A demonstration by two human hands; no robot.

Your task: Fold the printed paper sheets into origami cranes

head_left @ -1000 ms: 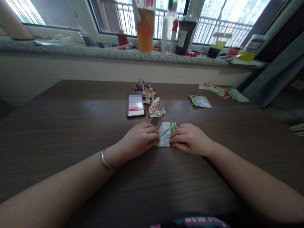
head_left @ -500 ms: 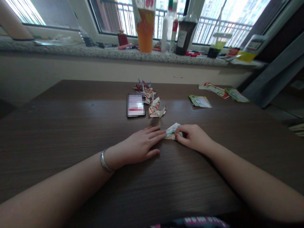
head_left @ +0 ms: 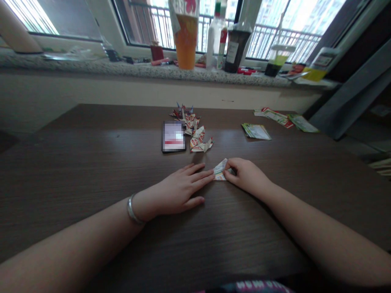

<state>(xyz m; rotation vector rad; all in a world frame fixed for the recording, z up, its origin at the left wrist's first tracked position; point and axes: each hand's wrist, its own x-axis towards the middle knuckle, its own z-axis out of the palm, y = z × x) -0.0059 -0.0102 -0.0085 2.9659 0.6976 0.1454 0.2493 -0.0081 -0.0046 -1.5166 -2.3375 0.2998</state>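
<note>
Printed paper, folded to a pointed shape, down on the brown table between left hand and right hand. Left spread flat, fingertips touching the paper's left end; right curled, thumb and forefinger seemingly pinched on the right end. In hand, by the look of it: pressing a fold into line. Called for next, probably: a steady left hold and a firm run along the crease, without any slip of the edges. Beyond, folded paper pieces beside a blurred phone-like device; farther right, a stack of wrappers, well apart from both hands.
</note>
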